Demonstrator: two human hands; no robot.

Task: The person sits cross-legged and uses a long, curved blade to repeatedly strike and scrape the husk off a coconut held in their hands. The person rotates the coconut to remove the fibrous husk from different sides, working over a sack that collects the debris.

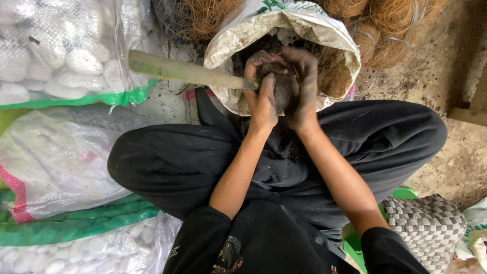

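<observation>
An open white woven sack with dark soil inside stands between my knees. My left hand and my right hand are cupped together over its mouth, both dirty, holding a clump of dark soil. A pale green stick-like handle runs leftward from my left hand; its end disappears at the fingers, so the grip on it is unclear. My legs in black trousers are crossed below the sack.
Sacks of white pebbles lie at upper left and lower left, with a white-and-green sack between. Brown coconut fibre lies behind the soil sack. A checked woven cushion is at right on dirt floor.
</observation>
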